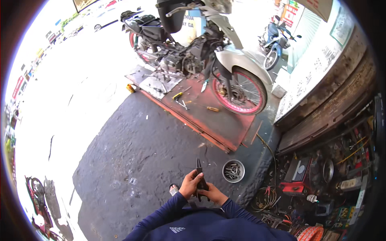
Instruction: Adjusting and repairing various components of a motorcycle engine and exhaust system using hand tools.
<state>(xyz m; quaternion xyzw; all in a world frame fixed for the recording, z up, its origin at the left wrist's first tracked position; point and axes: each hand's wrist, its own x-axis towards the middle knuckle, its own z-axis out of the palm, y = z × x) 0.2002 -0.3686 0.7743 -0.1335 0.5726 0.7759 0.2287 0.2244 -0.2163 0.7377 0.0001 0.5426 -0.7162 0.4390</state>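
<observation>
A pair of dark long-nosed pliers [199, 164] points away from me, held low in front of my body. My left hand [189, 184] is closed around its upper part, with the thumb near the pivot. Lower down, the fingers of my right hand [216, 194] close on the handles. Both hands partly hide the tool, so I cannot tell how far its handles are spread. Just right of it on the dark floor stands a round metal bowl [242, 178] with several small metal parts [232, 170] inside.
Ahead, a partly stripped motorbike [189, 56] stands on a low red platform [205, 132]. A yellow-handled screwdriver [212, 109] and other hand tools lie there. Cluttered tools and a red-and-grey box [295, 174] fill the right side. Another motorbike [274, 44] is parked beyond.
</observation>
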